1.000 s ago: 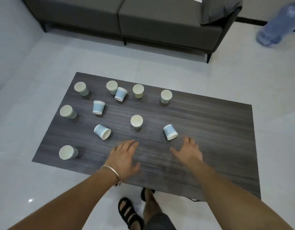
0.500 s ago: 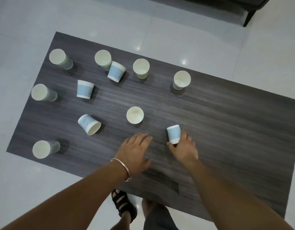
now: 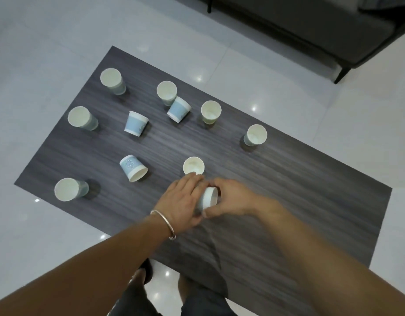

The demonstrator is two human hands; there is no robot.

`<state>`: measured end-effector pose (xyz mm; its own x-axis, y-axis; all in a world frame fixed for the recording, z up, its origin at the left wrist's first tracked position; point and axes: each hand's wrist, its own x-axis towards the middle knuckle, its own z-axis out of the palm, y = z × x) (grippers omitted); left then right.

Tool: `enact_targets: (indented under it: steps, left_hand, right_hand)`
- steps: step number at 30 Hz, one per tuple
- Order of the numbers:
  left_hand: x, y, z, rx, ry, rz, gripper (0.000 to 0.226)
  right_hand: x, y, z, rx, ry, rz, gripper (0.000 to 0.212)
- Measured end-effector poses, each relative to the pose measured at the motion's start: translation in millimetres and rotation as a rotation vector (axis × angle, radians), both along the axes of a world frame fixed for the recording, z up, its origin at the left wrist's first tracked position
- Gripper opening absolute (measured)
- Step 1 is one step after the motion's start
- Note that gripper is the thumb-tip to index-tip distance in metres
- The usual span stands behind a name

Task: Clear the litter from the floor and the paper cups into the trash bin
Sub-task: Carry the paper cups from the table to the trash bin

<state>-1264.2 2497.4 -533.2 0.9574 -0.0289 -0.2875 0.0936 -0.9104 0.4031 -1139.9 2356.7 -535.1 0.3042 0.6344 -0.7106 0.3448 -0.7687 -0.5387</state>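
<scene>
Several paper cups stand or lie on a dark wooden table (image 3: 288, 190). My right hand (image 3: 233, 199) grips one pale blue cup (image 3: 208, 198) tipped on its side just above the table's near middle. My left hand (image 3: 182, 201), with a bracelet on the wrist, touches the same cup from the left; its fingers lie against the cup's side. An upright cup (image 3: 193, 165) stands right behind the hands. A blue cup (image 3: 133, 167) lies on its side to the left. No trash bin is in view.
More cups stand at the table's left end (image 3: 69, 189) (image 3: 81, 117) (image 3: 112, 80) and along the far side (image 3: 167, 92) (image 3: 210, 111) (image 3: 255, 135). Two blue cups (image 3: 136, 123) (image 3: 179, 109) sit upside down or tilted. A grey sofa (image 3: 311, 23) is beyond. White tile floor surrounds the table.
My right hand has picked up the blue cup and brought it left. My left hand has moved in to meet it. The camera view has swung and tilted.
</scene>
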Motion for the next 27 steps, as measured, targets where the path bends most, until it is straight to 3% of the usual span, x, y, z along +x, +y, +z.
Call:
enact_targets:
  steps: [3, 6, 8, 11, 15, 21, 27]
  left_hand:
    - [-12, 13, 2, -0.064, -0.008, 0.104, 0.073]
    - [-35, 32, -7, -0.080, 0.055, 0.237, 0.070]
    - [-57, 45, -17, -0.073, 0.127, 0.283, 0.072]
    - [-89, 60, -37, -0.088, 0.175, 0.326, 0.074]
    - [-118, 75, -57, -0.043, 0.140, 0.369, 0.074]
    - [-134, 109, -53, -0.140, 0.066, 0.426, 0.073]
    - [-130, 146, -12, -0.262, 0.036, 0.459, 0.102]
  right_hand:
    - [-5, 23, 10, 0.053, 0.068, -0.034, 0.062]
    - [-6, 36, 0, 0.068, 0.111, -0.133, 0.087]
    - [-3, 44, -17, 0.050, 0.000, -0.150, 0.095]
    - [0, 59, -52, -0.037, -0.368, -0.119, 0.089]
    - [-9, 74, -88, -0.175, -0.474, -0.062, 0.097]
    - [-44, 98, -103, -0.188, -0.519, -0.074, 0.076]
    - [-79, 105, -50, -0.195, -0.473, -0.149, 0.070]
